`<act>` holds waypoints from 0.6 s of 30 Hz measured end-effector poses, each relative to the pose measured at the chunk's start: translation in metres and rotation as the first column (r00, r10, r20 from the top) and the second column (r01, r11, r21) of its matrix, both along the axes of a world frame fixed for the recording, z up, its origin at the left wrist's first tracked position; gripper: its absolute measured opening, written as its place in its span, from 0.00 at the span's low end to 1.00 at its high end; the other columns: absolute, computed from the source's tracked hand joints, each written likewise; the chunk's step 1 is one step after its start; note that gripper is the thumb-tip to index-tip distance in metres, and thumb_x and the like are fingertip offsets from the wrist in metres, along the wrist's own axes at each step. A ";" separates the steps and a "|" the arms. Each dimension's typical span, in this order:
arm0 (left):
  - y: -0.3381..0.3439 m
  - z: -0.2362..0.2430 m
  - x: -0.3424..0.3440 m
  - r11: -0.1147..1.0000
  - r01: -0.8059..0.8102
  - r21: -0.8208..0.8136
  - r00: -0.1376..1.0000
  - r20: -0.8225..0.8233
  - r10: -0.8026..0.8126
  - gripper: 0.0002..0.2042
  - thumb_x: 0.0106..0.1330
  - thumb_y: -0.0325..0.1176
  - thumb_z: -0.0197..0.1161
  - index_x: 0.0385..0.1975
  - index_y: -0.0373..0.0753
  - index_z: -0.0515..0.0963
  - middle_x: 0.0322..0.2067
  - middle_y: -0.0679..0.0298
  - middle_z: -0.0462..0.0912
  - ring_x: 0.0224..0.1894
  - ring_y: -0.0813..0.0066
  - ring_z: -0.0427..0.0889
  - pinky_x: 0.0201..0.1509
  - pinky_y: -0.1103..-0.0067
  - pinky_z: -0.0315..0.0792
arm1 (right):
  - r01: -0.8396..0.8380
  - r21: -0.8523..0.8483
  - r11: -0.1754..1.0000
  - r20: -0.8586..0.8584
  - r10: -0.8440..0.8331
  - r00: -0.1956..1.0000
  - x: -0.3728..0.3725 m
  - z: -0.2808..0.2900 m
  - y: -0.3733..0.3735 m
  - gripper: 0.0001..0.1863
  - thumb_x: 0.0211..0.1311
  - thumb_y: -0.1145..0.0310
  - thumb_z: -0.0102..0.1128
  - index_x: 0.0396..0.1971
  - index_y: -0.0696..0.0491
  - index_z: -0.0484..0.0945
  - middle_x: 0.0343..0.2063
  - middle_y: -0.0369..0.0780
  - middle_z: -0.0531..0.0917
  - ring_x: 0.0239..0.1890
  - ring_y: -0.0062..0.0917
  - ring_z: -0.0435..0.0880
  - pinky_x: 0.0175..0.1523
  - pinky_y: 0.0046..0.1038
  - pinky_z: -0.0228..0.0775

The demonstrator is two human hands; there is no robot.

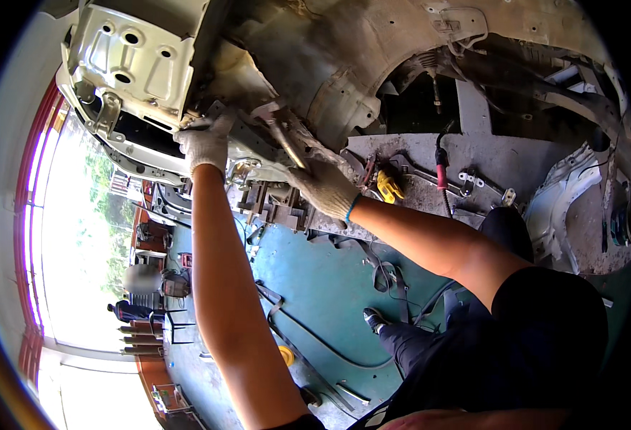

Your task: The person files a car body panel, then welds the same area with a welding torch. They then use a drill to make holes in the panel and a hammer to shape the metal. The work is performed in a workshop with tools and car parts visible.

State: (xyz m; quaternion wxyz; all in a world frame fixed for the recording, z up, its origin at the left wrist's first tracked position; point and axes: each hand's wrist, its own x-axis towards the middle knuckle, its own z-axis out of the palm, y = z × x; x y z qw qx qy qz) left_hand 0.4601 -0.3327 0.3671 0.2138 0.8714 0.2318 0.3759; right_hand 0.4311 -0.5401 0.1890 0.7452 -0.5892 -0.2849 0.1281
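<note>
In a pale knitted work glove, my left hand (204, 145) is closed at the front end of the car body, beside the white inner panel (140, 61). Its fingertips are against the metal there, and what lies in its grip is partly hidden. My right hand (324, 188), gloved likewise, is wrapped around the handle of a hammer (284, 143). The hammer's head points up and left, close to the dark metal rail (247, 136) that runs between my hands. Behind the rail rises the scuffed, dirty inner wheel-arch panel (344, 100).
Right of my right hand, a grey bench surface (484, 158) bears a yellow tool (388, 186), a red-handled tool (441, 175) and metal clamps (484, 180). Metal fixture blocks (272, 204) sit below the rail. Straps and hoses (330, 344) cross the green floor. A person (132, 309) is far left.
</note>
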 end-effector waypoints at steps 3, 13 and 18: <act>-0.004 -0.014 0.004 0.973 -0.202 0.114 0.978 0.068 0.195 0.67 0.32 0.55 0.87 0.69 0.21 0.54 0.61 0.39 0.74 0.63 0.47 0.77 0.70 0.63 0.71 | 0.109 -0.085 0.990 0.159 -0.094 0.983 0.005 -0.006 0.013 0.24 0.75 0.51 0.53 0.32 0.61 0.78 0.22 0.51 0.82 0.26 0.47 0.84 0.36 0.45 0.72; -0.027 -0.016 -0.002 0.997 0.060 -0.040 0.978 0.203 -0.051 0.55 0.40 0.45 0.87 0.67 0.25 0.61 0.62 0.48 0.75 0.60 0.60 0.77 0.70 0.68 0.67 | 0.094 -0.025 0.995 0.143 -0.090 0.986 0.010 -0.025 0.046 0.25 0.75 0.49 0.53 0.34 0.60 0.78 0.22 0.54 0.80 0.30 0.51 0.84 0.39 0.48 0.71; -0.022 -0.019 0.000 0.996 0.084 -0.044 0.974 0.213 -0.073 0.58 0.38 0.46 0.87 0.68 0.27 0.60 0.62 0.46 0.74 0.61 0.56 0.76 0.71 0.66 0.68 | 0.013 -0.070 0.997 0.096 -0.006 0.995 0.010 -0.023 0.045 0.25 0.75 0.49 0.52 0.34 0.60 0.78 0.22 0.55 0.81 0.31 0.53 0.84 0.40 0.50 0.71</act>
